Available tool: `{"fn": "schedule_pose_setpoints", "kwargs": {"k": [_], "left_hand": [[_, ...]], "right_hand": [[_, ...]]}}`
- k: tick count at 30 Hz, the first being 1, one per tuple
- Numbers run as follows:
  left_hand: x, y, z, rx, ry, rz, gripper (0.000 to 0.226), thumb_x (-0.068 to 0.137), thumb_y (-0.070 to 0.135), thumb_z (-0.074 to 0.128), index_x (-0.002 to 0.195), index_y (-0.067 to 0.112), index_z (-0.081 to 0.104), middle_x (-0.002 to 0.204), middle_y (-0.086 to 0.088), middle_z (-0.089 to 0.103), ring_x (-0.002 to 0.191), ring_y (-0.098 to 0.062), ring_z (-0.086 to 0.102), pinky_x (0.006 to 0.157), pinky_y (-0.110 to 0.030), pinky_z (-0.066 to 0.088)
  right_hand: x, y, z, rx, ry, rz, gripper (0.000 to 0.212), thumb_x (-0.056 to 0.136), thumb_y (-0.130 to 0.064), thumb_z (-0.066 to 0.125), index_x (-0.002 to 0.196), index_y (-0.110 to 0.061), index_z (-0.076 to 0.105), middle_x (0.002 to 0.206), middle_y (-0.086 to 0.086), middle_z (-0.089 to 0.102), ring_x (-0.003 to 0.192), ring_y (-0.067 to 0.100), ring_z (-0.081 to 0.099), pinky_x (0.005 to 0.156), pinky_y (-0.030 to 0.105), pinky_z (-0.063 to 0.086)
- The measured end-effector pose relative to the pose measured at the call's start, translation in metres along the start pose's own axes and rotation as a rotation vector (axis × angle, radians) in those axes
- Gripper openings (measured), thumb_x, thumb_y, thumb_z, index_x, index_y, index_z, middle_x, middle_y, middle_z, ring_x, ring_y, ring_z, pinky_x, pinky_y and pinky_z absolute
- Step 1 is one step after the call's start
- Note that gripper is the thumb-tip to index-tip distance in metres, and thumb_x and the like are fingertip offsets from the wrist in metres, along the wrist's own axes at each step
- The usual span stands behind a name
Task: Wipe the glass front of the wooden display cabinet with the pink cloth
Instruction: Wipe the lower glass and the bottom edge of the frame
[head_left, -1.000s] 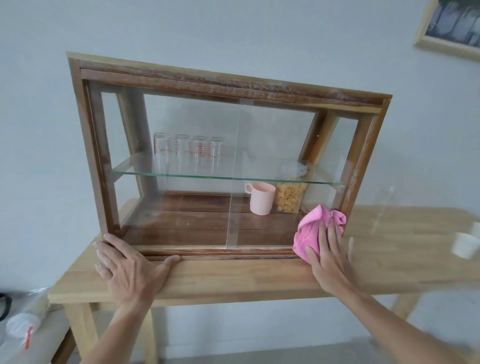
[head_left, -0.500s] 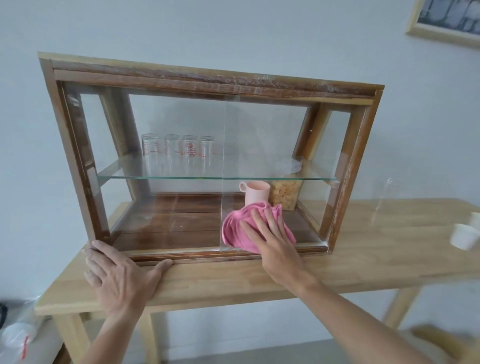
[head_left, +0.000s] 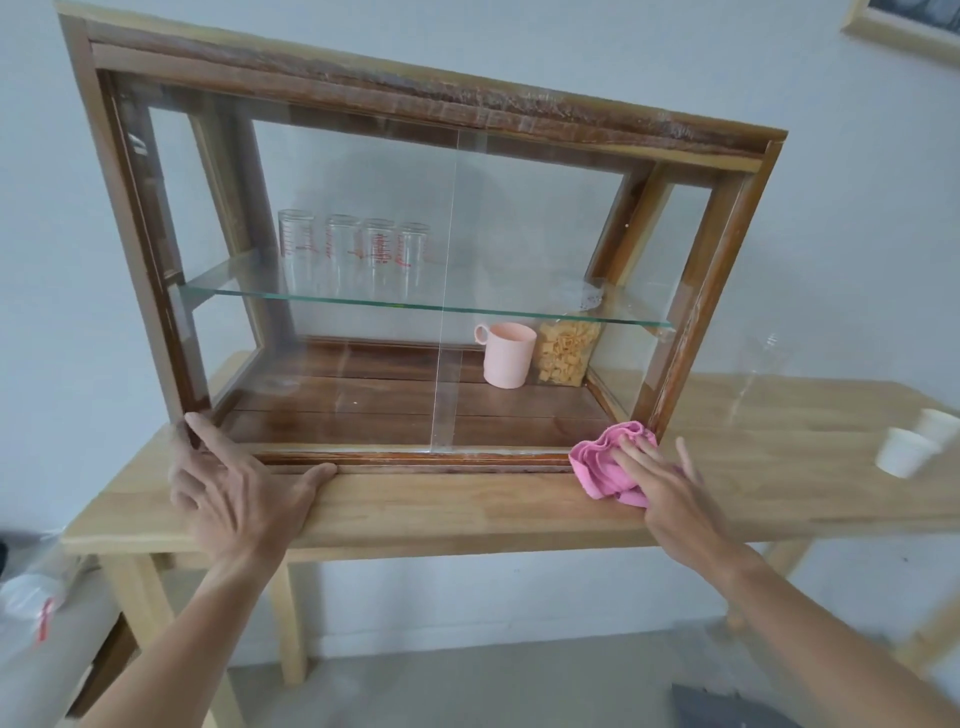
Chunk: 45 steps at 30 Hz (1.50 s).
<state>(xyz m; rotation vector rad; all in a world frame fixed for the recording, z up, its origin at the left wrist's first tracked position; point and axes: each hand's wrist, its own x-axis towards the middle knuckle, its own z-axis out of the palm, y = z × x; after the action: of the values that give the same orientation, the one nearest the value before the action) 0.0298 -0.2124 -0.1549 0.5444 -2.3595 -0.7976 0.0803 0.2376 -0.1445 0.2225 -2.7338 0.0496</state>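
The wooden display cabinet (head_left: 467, 98) stands on a light wooden table (head_left: 467, 504), its glass front (head_left: 337, 364) facing me. My right hand (head_left: 670, 488) presses the crumpled pink cloth (head_left: 602, 462) with straight fingers against the cabinet's lower right front corner, at the bottom rail. My left hand (head_left: 239, 488) lies flat on the table edge at the cabinet's lower left corner, fingers spread, touching the frame.
Inside the cabinet, several measuring glasses (head_left: 353, 249) stand on a glass shelf (head_left: 415, 306); below are a pink mug (head_left: 506, 361) and a jar of pasta (head_left: 566, 353). Two white cups (head_left: 909, 447) sit at the table's right. A picture frame (head_left: 904, 26) hangs top right.
My right hand slid the pink cloth left along the bottom of the glass to the middle, then back right to the lower right corner. My left hand stayed put.
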Motion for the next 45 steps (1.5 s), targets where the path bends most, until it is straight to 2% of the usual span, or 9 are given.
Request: {"fn": "schedule_pose_setpoints", "kwargs": {"k": [4, 6, 10, 14, 21, 27, 36, 42, 45], "left_hand": [[-0.002, 0.001, -0.003, -0.073, 0.011, 0.054, 0.101, 0.058, 0.056, 0.089, 0.133, 0.01, 0.038, 0.134, -0.019, 0.04, 0.128, -0.042, 0.036, 0.108, -0.053, 0.031], [-0.001, -0.002, -0.003, -0.052, -0.013, 0.106, 0.078, 0.062, 0.055, 0.087, 0.118, 0.014, 0.051, 0.123, -0.018, 0.048, 0.122, -0.04, 0.04, 0.103, -0.052, 0.034], [-0.001, -0.005, -0.002, -0.013, -0.024, 0.202, 0.057, 0.068, 0.054, 0.085, 0.104, 0.015, 0.064, 0.113, -0.014, 0.058, 0.116, -0.038, 0.044, 0.098, -0.05, 0.038], [-0.001, -0.004, -0.002, 0.003, -0.035, 0.22, 0.052, 0.07, 0.052, 0.083, 0.105, 0.017, 0.066, 0.115, -0.013, 0.058, 0.118, -0.037, 0.043, 0.098, -0.05, 0.039], [-0.001, -0.003, -0.004, -0.046, -0.053, 0.253, 0.046, 0.073, 0.046, 0.084, 0.103, 0.016, 0.067, 0.112, -0.011, 0.06, 0.117, -0.036, 0.047, 0.102, -0.049, 0.038], [0.002, -0.01, -0.006, -0.133, -0.041, 0.26, 0.033, 0.084, 0.048, 0.073, 0.095, 0.017, 0.076, 0.107, -0.009, 0.069, 0.11, -0.033, 0.054, 0.098, -0.046, 0.042], [0.026, -0.045, -0.042, -0.373, 0.01, 0.139, 0.018, 0.097, 0.022, 0.058, 0.101, 0.01, 0.072, 0.1, -0.01, 0.066, 0.098, -0.022, 0.056, 0.084, -0.027, 0.037], [0.041, -0.085, -0.068, -0.405, -0.031, -0.009, 0.027, 0.101, 0.026, 0.053, 0.082, 0.016, 0.07, 0.076, 0.001, 0.07, 0.074, -0.021, 0.062, 0.076, -0.041, 0.048], [0.047, -0.086, -0.075, -0.412, -0.101, -0.02, 0.017, 0.098, 0.025, 0.057, 0.095, 0.019, 0.072, 0.081, 0.008, 0.071, 0.081, -0.014, 0.067, 0.076, -0.035, 0.051]], "right_hand": [[0.0, -0.008, 0.004, -0.034, 0.229, 0.072, 0.061, 0.078, 0.002, 0.038, 0.135, -0.008, 0.057, 0.14, 0.008, 0.059, 0.131, 0.03, 0.05, 0.114, 0.045, 0.02], [0.006, -0.02, 0.01, -0.007, 0.249, 0.08, 0.05, 0.081, -0.005, 0.042, 0.125, -0.008, 0.064, 0.129, 0.007, 0.062, 0.117, 0.034, 0.056, 0.1, 0.041, 0.032], [0.018, -0.039, 0.02, 0.102, 0.216, 0.153, 0.036, 0.088, -0.032, 0.049, 0.111, -0.011, 0.068, 0.109, 0.002, 0.067, 0.106, 0.028, 0.058, 0.096, 0.044, 0.044], [0.019, -0.049, 0.023, 0.095, 0.294, 0.163, 0.03, 0.084, -0.035, 0.058, 0.102, -0.013, 0.067, 0.102, 0.002, 0.066, 0.099, 0.026, 0.057, 0.091, 0.043, 0.045], [0.042, -0.118, 0.027, 0.105, 0.238, 0.06, 0.036, 0.097, -0.037, 0.037, 0.093, -0.018, 0.067, 0.096, -0.002, 0.066, 0.091, 0.025, 0.058, 0.085, 0.046, 0.044], [0.055, -0.2, 0.029, 0.087, 0.149, -0.016, 0.037, 0.1, -0.036, 0.034, 0.11, -0.017, 0.064, 0.11, 0.0, 0.063, 0.099, 0.024, 0.054, 0.089, 0.046, 0.044], [0.077, -0.318, 0.032, 0.178, 0.051, -0.192, 0.044, 0.091, -0.04, 0.035, 0.116, -0.011, 0.057, 0.12, 0.006, 0.056, 0.109, 0.028, 0.045, 0.098, 0.05, 0.037], [0.11, -0.424, 0.035, 0.226, -0.091, -0.312, 0.051, 0.082, -0.036, 0.045, 0.124, -0.008, 0.055, 0.125, 0.009, 0.05, 0.114, 0.032, 0.04, 0.103, 0.054, 0.032], [0.114, -0.432, 0.04, 0.22, -0.06, -0.326, 0.047, 0.088, -0.034, 0.047, 0.126, -0.008, 0.054, 0.125, 0.008, 0.052, 0.115, 0.031, 0.043, 0.103, 0.052, 0.033]]}}
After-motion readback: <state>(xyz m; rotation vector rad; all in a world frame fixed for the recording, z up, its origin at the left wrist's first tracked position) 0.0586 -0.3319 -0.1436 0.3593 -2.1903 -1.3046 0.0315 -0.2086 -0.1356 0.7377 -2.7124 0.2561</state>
